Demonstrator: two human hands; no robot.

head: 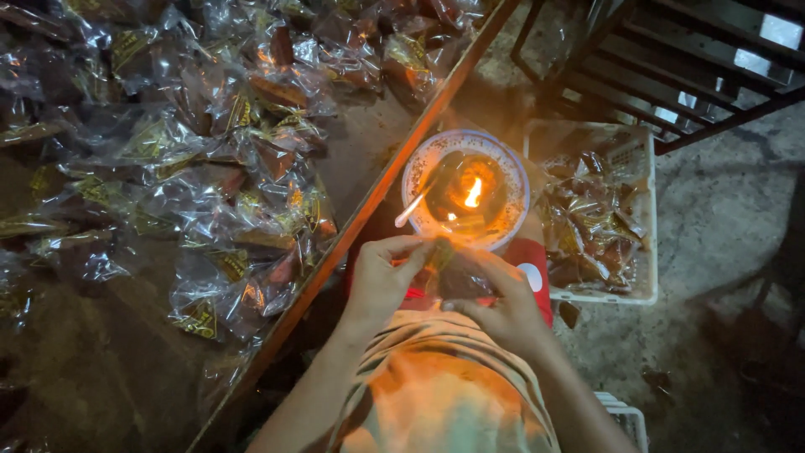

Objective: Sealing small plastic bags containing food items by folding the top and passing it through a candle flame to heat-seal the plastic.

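Across the left half of the frame, a heap of clear plastic packets [210, 159] lies on a dark wooden table [92, 369]; each packet is crinkled and glossy, with a small yellow-and-dark label and a brown, wedge-like filling; the heap runs from the upper edge down to the middle left. At right of centre, a white crate [641, 243] on the concrete floor [721, 210] holds more packets of the same kind, brown and shiny. Between table edge and crate, just above the hands, stands a round bowl [428, 159] with a pale patterned rim; a small flame [474, 193] burns in it, and a thin pale stick [411, 210] leans over its left rim. Below the bowl, at lower centre, one clear packet [457, 273] with a yellow label is held between both hands; the left hand [379, 281] pinches its upper left edge with thumb and fingers; the right hand [503, 306] grips it from the right and beneath. The packet sits just under the bowl's near rim, close to the flame.
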